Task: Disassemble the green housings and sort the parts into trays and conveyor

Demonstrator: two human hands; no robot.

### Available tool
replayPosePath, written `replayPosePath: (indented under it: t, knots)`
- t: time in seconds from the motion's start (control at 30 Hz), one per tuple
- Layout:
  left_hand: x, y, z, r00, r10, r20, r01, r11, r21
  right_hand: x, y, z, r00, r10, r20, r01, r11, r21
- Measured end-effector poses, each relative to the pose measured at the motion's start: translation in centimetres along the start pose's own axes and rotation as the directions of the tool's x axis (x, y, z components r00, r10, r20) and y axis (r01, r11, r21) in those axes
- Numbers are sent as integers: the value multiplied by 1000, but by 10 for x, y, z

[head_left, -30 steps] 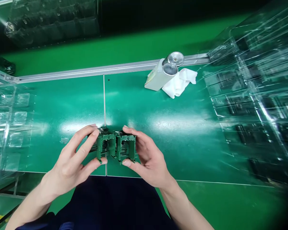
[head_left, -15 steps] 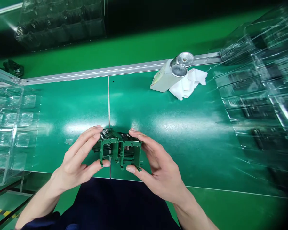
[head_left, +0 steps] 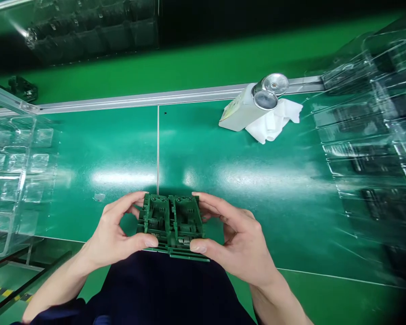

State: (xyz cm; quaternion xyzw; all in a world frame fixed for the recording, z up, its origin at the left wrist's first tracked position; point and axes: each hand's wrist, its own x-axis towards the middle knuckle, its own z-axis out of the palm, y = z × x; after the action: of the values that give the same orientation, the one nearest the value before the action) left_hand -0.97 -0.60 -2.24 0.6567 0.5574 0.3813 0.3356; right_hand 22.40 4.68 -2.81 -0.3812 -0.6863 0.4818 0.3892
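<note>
Between my two hands is a dark green plastic housing (head_left: 171, 216), made up of two box-like frames side by side, with slots and small parts inside. My left hand (head_left: 117, 232) grips its left side, thumb along the near face and fingers at the far edge. On the other side my right hand (head_left: 235, 237) holds it the same way, thumb on the lower right part. Both hands are closed on the housing above the near edge of the bench. Fingertips behind it are partly hidden.
A green bench top (head_left: 122, 149) lies under my hands. Farther back stand a white container with metal dispenser cups (head_left: 265, 99) and a crumpled white cloth (head_left: 274, 122). Clear plastic trays (head_left: 16, 171) are at left; more trays (head_left: 368, 149) with dark parts stand at right. A metal rail (head_left: 128, 100) runs behind.
The housing has been tilted so that its inner compartments face up toward me, and it sits slightly lower. My thumbs now press on its near face. The view has shifted a little.
</note>
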Motion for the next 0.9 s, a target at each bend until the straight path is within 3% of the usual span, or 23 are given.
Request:
replayPosePath:
  t: [0.1, 0.2, 0.27, 0.33, 0.4, 0.43, 0.47, 0.6, 0.73, 0.8, 0.9]
  knots:
    - [1, -2, -5, 998, 16, 59, -21, 996, 83, -2, -1, -3, 1000, -20, 18, 23, 981, -191]
    - [6, -4, -13, 962, 232, 145, -262, 933, 246, -1, -3, -9, 973, -209, 97, 231, 884, -407]
    - [11, -6, -21, 878, 442, 185, -476, 761, 440, 3, -4, -15, 896, -396, 202, 440, 724, -532]
    - [15, -8, -30, 760, 610, 225, -590, 501, 633, 8, -7, -24, 786, -526, 325, 605, 545, -580]
    - [19, -8, -42, 647, 705, 291, -644, 300, 704, 13, -13, -34, 705, -558, 437, 703, 470, -534]
    - [21, -8, -48, 604, 727, 326, -679, 256, 688, 15, -17, -39, 678, -554, 483, 733, 472, -489]
    - [23, -7, -54, 582, 732, 354, -713, 250, 655, 16, -21, -44, 656, -543, 524, 755, 486, -441]
    - [34, -2, -70, 563, 692, 452, -791, 291, 539, 20, -34, -58, 588, -488, 645, 784, 539, -307]
    - [43, 3, -74, 443, 695, 566, -866, 169, 470, 21, -42, -64, 606, -372, 703, 709, 654, -265]
    - [43, 2, -74, 454, 654, 605, -877, 206, 435, 22, -46, -64, 619, -352, 702, 675, 695, -247]
    - [40, 0, -74, 499, 577, 647, -864, 278, 419, 23, -50, -64, 589, -360, 724, 691, 688, -220]
